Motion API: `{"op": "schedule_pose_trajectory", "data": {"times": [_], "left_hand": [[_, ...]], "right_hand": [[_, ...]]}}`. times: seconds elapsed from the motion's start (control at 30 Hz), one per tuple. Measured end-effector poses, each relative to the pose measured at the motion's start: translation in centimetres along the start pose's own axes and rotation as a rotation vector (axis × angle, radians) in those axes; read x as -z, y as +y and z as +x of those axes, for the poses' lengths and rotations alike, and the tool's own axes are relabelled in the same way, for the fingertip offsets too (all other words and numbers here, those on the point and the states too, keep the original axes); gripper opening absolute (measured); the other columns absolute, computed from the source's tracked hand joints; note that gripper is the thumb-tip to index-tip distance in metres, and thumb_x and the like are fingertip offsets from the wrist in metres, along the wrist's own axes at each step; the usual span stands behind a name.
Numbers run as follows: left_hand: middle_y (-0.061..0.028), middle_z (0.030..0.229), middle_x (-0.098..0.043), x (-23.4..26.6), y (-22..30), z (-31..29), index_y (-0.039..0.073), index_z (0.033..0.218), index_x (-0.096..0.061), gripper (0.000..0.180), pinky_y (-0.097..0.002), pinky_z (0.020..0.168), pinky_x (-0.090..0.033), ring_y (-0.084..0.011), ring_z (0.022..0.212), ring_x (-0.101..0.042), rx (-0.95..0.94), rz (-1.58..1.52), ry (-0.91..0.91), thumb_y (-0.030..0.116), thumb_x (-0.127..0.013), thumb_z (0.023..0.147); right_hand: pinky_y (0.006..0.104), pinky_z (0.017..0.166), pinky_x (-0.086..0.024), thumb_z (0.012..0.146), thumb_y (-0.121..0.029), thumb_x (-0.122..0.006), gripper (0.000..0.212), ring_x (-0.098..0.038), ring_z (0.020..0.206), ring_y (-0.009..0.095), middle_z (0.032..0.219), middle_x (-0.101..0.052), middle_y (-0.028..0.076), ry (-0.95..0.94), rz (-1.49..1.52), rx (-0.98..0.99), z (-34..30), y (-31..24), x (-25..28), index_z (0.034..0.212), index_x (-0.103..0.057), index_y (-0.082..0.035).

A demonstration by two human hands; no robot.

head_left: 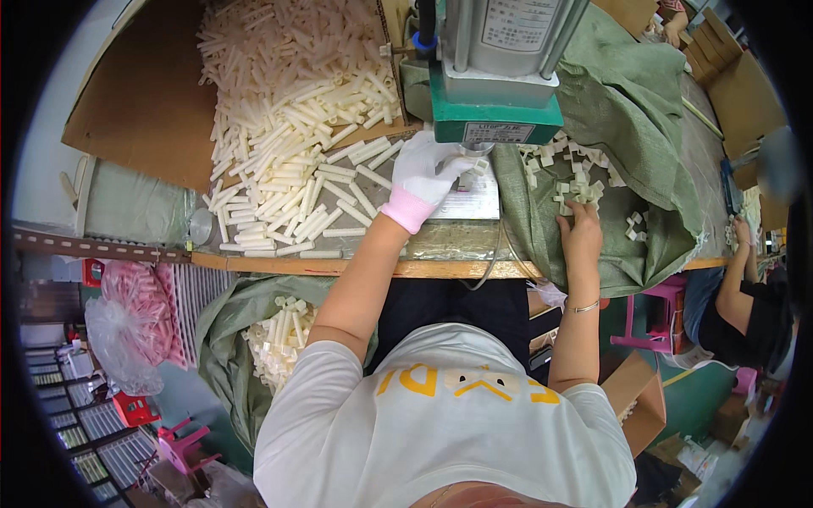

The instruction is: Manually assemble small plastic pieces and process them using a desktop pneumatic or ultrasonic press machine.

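My left hand (423,172), in a white glove with a pink cuff, is under the green head (498,114) of a bench press. Its thumb and fingers come together near the metal fixture (480,165) below the head; whatever they pinch is too small and hidden to make out. To the right, my bare right hand (581,235) rests at the edge of a pile of small white angular plastic pieces (583,179) on a green woven sack (669,182). Its fingers are bent and slightly apart, tips touching the pieces. Ribbed cream tubes (292,199) lie loose left of my left hand.
A cardboard box (144,110) lies on its side, spilling tubes over the table. Below the wooden table edge (339,267), a sack (233,339) holds more white parts. A cable (493,262) hangs over the edge. Another person's arm (735,275) shows far right, near a pink stool (656,317).
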State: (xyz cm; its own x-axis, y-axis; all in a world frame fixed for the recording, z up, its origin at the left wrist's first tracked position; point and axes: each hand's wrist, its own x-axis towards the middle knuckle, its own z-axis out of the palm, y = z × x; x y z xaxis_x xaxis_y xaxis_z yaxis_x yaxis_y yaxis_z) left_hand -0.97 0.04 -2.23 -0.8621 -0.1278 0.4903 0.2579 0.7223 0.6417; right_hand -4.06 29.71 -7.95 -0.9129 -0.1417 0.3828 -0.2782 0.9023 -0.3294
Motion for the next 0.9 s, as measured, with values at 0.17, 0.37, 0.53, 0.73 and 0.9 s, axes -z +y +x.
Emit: {"op": "schedule_pose_trajectory", "data": {"times": [0.17,0.37,0.53,0.73,0.9], "left_hand": [[-0.0127,0.076,-0.062,-0.1,0.7,-0.1,0.004,0.081,-0.066,0.027,-0.0376,0.07,-0.047,-0.0306,0.074,-0.059,-0.007,-0.003,0.018,0.03,-0.068,0.08],[-0.0159,0.08,-0.061,2.9,-1.8,1.8,0.004,0.097,-0.054,0.023,-0.036,0.074,-0.048,-0.0319,0.077,-0.06,0.228,-0.305,0.244,0.023,-0.06,0.084],[-0.0205,0.093,-0.065,7.2,-11.0,4.3,0.001,0.096,-0.062,0.025,-0.0413,0.08,-0.05,-0.0348,0.09,-0.064,0.326,0.433,-0.356,0.022,-0.063,0.082],[-0.0178,0.093,-0.067,7.6,-10.9,4.2,0.012,0.099,-0.072,0.03,-0.0389,0.082,-0.051,-0.0345,0.093,-0.064,0.282,0.803,-0.7,0.023,-0.076,0.072],[-0.0096,0.082,-0.069,8.8,-6.6,2.4,0.001,0.096,-0.069,0.029,-0.0314,0.06,-0.05,-0.0191,0.06,-0.061,0.389,0.091,-0.288,0.021,-0.077,0.077]], "right_hand": [[0.0398,0.068,-0.052,0.076,-0.007,-0.07,0.024,-0.063,0.077,0.031,0.098,-0.062,0.014,-0.124,0.057,-0.083,0.4,0.7,-0.6,0.099,-0.067,-0.004],[0.0273,0.055,-0.05,0.087,-0.007,-0.064,0.02,-0.061,0.07,0.012,0.089,-0.063,0.007,-0.006,0.711,-0.26,0.7,1.1,0.5,0.106,-0.066,0.0],[0.0211,0.064,-0.05,0.091,-0.009,-0.06,0.026,-0.058,0.077,0.007,0.091,-0.063,0.002,-0.324,1.23,-0.203,2.7,-5.4,3.3,0.116,-0.064,-0.001],[0.0238,0.06,-0.053,0.09,-0.011,-0.064,0.02,-0.06,0.076,0.01,0.086,-0.064,0.005,-0.569,1.551,-0.396,5.4,-11.2,-0.3,0.106,-0.063,0.001],[0.0237,0.051,-0.054,0.087,-0.01,-0.066,0.014,-0.061,0.068,0.011,0.081,-0.064,0.005,-0.562,1.454,-0.371,5.3,-11.4,-3.5,0.095,-0.062,0.001]]}}
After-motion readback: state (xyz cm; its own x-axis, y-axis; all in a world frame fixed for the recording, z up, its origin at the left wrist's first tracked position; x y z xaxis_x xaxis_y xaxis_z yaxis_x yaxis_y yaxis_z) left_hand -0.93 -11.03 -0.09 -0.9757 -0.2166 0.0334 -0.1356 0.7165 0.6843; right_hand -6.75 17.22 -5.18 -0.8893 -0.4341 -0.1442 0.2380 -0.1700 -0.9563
